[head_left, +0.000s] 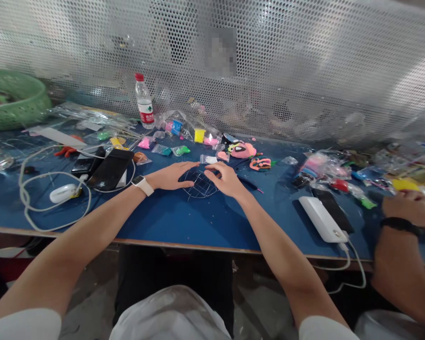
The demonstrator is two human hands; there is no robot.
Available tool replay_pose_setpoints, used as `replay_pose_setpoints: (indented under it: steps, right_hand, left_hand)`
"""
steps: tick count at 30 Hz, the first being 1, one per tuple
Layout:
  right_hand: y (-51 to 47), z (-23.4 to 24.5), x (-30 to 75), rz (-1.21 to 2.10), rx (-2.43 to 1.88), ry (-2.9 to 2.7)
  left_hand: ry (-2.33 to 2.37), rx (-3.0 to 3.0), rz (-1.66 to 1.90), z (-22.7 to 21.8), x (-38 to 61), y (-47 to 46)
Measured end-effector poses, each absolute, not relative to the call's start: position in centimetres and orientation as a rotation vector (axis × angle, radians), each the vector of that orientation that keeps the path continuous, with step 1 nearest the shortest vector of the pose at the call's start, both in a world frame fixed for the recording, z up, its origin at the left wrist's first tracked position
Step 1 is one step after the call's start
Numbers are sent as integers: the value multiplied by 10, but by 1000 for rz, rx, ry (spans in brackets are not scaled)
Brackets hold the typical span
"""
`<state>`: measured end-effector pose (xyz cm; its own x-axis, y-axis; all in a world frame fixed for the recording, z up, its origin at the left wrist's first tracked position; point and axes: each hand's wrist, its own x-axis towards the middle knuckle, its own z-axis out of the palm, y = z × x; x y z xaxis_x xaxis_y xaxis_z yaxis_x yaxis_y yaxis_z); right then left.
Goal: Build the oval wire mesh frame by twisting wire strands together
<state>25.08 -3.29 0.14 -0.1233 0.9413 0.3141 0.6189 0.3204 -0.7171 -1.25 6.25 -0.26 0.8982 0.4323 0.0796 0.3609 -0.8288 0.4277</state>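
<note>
A round piece of thin wire mesh (200, 188) lies on the blue table in front of me, its lines faint against the surface. My left hand (173, 176) is at its left side, fingers stretched out and thumb apart, touching or just over the mesh. From the right, my right hand (225, 179) reaches to the opposite edge, fingers slightly bent and thumb spread. The fingertips of both hands nearly meet above the far rim. Just beyond them lies a small clear bag with a white piece (208, 159). Whether the fingers press on the wire is hard to see.
Behind are pink clay figures (243, 150), bagged coloured clay (199, 136) and a water bottle (144, 101) by a perforated metal screen (304, 71). Phones (111, 170) and cables lie left, a white power bank (321, 219) right. Another person's hand (409, 208) is far right.
</note>
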Motion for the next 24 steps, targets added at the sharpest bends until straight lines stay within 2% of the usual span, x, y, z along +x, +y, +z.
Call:
replay_pose_setpoints:
  steps: [6, 24]
  right_hand:
    - [-37, 3, 252, 537, -1317, -2080]
    - [-37, 5, 254, 574, -1345, -2078]
  left_hand:
    - [548, 2641, 268, -4, -7, 54]
    - [499, 2745, 286, -11, -3, 56]
